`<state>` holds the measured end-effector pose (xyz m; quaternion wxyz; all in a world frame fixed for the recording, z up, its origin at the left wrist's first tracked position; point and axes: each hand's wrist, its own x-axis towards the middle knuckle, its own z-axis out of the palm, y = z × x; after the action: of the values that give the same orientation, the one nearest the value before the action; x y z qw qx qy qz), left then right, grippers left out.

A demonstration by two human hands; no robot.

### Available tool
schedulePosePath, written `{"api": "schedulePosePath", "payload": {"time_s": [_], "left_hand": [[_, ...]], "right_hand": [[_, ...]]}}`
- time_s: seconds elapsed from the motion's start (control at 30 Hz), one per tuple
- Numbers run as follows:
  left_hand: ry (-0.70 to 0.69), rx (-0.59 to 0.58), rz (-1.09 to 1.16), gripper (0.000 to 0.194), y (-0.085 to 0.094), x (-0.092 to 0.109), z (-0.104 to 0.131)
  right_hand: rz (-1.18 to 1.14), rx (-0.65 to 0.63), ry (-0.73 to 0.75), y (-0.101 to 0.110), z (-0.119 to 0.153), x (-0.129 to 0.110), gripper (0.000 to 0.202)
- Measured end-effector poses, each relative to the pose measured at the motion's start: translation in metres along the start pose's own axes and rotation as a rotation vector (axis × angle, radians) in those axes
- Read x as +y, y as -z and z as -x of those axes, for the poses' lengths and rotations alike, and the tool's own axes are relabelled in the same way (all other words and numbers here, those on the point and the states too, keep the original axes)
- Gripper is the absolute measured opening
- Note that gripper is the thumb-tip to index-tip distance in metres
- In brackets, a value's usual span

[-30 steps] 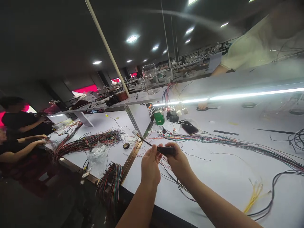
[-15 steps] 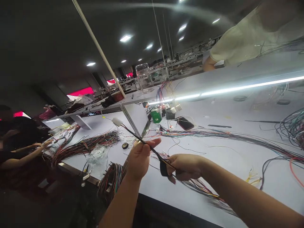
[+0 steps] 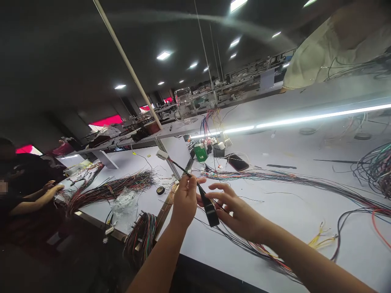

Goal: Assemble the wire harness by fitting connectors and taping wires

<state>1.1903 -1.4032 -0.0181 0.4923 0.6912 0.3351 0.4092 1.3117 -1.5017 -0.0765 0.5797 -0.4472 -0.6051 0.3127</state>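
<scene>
My left hand (image 3: 186, 197) pinches a thin dark wire bundle (image 3: 179, 166) that ends in a white connector (image 3: 162, 154) at its upper left. From the bundle, just right of that hand, a strip of black tape (image 3: 210, 213) hangs down. Beside the tape is my right hand (image 3: 236, 209), its fingers spread and partly bent at the wires; whether the fingertips grip anything is hard to see. More wires (image 3: 259, 249) trail from under it toward the lower right.
Long wire bundles (image 3: 275, 176) cross the white table (image 3: 305, 211). A phone (image 3: 237, 162), green box (image 3: 200, 152) and tape roll (image 3: 160, 190) lie beyond my hands. Left are a wire pile (image 3: 116, 185), plastic bag (image 3: 125, 203) and a person's arms (image 3: 39, 199).
My right hand has loosened from its closed grasp and its fingers have spread. The black tape now hangs as a longer flat strip. My left hand and the connector have shifted slightly right.
</scene>
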Motion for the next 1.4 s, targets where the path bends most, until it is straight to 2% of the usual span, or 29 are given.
{"api": "schedulePosePath", "payload": {"time_s": [0.07, 0.13, 0.17, 0.23, 0.3, 0.37, 0.43, 0.5, 0.6, 0.7, 0.83, 0.9, 0.93, 1.0, 1.1, 1.13, 1.2, 1.27, 1.3, 1.4], "left_hand": [[0.023, 0.003, 0.096, 0.031, 0.0, -0.008, -0.003], [0.068, 0.008, 0.252, 0.029, 0.001, -0.015, -0.006], [0.078, 0.016, 0.342, 0.028, 0.002, -0.019, -0.007], [0.073, 0.023, 0.527, 0.025, 0.004, -0.027, -0.009], [0.106, 0.032, 0.675, 0.023, 0.002, -0.038, -0.009], [0.205, 0.071, 0.749, 0.024, -0.003, -0.049, -0.005], [0.298, 0.125, 0.733, 0.027, -0.011, -0.06, 0.0], [0.334, 0.137, 0.657, 0.032, -0.02, -0.068, 0.007], [0.335, 0.099, 0.554, 0.037, -0.027, -0.073, 0.015], [0.311, 0.068, 0.516, 0.035, -0.023, -0.072, 0.015], [0.283, -0.011, 0.521, 0.031, -0.014, -0.066, 0.011], [0.219, -0.042, 0.551, 0.03, -0.011, -0.06, 0.01], [0.175, -0.051, 0.566, 0.03, -0.009, -0.057, 0.01], [0.088, -0.071, 0.588, 0.028, -0.007, -0.051, 0.012], [0.043, -0.16, 0.548, 0.027, -0.001, -0.041, 0.015], [0.057, -0.199, 0.497, 0.028, 0.001, -0.038, 0.016], [0.098, -0.244, 0.344, 0.033, 0.003, -0.03, 0.018], [0.116, -0.229, 0.19, 0.035, 0.002, -0.022, 0.018], [0.113, -0.201, 0.141, 0.035, 0.0, -0.018, 0.018], [0.113, -0.094, 0.106, 0.033, -0.007, -0.014, 0.017]], "right_hand": [[0.213, 0.045, 0.165, -0.011, 0.0, -0.003, 0.04], [0.189, 0.197, 0.172, -0.017, -0.003, -0.001, 0.03], [0.079, 0.304, 0.093, -0.018, -0.004, 0.002, 0.023], [-0.258, 0.457, -0.172, -0.017, -0.007, 0.011, 0.014], [-0.552, 0.479, -0.416, -0.015, -0.01, 0.021, 0.014], [-0.673, 0.479, -0.508, -0.015, -0.014, 0.03, 0.018], [-0.679, 0.526, -0.508, -0.018, -0.016, 0.034, 0.022], [-0.663, 0.561, -0.49, -0.022, -0.018, 0.036, 0.025], [-0.593, 0.596, -0.431, -0.027, -0.016, 0.037, 0.025], [-0.438, 0.612, -0.39, -0.029, -0.012, 0.038, 0.022], [-0.24, 0.58, -0.348, -0.031, -0.007, 0.039, 0.029], [-0.252, 0.568, -0.342, -0.029, -0.005, 0.038, 0.026], [-0.298, 0.517, -0.382, -0.027, -0.004, 0.038, 0.022], [-0.418, 0.283, -0.539, -0.02, -0.002, 0.039, 0.016], [-0.512, -0.182, -0.782, -0.006, 0.002, 0.043, 0.009], [-0.511, -0.285, -0.825, -0.001, 0.003, 0.044, 0.008], [-0.515, -0.403, -0.868, 0.009, 0.006, 0.045, 0.007], [-0.556, -0.428, -0.849, 0.017, 0.009, 0.044, 0.013], [-0.589, -0.391, -0.809, 0.02, 0.011, 0.042, 0.02], [-0.613, -0.125, -0.574, 0.022, 0.016, 0.032, 0.047]]}}
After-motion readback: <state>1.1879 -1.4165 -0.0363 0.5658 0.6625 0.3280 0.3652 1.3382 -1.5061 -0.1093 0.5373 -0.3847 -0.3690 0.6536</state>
